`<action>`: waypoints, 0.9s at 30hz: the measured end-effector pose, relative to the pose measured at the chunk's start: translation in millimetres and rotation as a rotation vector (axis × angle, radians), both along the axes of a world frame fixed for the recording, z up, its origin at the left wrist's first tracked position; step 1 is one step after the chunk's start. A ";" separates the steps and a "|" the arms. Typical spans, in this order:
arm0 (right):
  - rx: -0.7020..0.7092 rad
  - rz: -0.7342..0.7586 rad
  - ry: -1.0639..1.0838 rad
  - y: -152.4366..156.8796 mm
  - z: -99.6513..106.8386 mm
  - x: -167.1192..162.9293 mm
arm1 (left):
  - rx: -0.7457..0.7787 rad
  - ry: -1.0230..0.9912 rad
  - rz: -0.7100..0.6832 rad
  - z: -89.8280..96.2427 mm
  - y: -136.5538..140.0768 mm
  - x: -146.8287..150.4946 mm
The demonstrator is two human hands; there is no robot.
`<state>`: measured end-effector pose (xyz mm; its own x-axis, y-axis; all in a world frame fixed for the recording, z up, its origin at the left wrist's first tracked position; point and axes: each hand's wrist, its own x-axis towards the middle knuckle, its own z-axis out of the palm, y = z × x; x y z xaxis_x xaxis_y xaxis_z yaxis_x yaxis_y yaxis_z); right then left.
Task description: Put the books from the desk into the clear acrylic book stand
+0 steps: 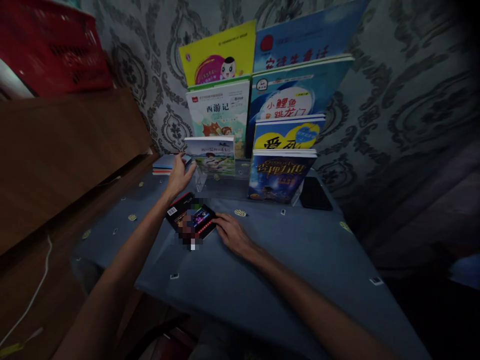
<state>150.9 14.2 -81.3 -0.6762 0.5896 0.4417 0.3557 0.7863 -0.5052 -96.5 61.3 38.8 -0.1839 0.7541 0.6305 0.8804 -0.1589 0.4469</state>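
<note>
My left hand (181,174) reaches to the table's back left, its thumb and fingers apart. Its fingers are over the right side of a small stack of thin books (164,162); whether they touch it I cannot tell. A black book (180,209) with a barcode and colourful pictures lies flat in front of me, partly blurred out. At its right edge rests my right hand (233,234), fingers stretched out and fingertips touching the cover. Just right of my left hand, a book with a landscape cover (213,156) stands upright in a clear holder (200,180).
Upright books stand in tiers at the back, among them a white-green one (219,110), a yellow one (217,52) and a dark blue one (279,177). A black phone-like slab (315,193) lies at right. A patterned blue cloth (243,280) covers the table; a red bag (56,47) is upper left.
</note>
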 end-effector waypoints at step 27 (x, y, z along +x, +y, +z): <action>0.056 -0.202 -0.140 -18.0 7.5 106.1 | -0.496 0.309 -0.216 -92.9 -77.0 156.6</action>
<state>257.0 -3.8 -73.8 -0.6039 0.6962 0.3881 0.5719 0.7176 -0.3974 60.1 -15.7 -54.0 0.1411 0.9705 0.1957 0.9519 -0.1873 0.2427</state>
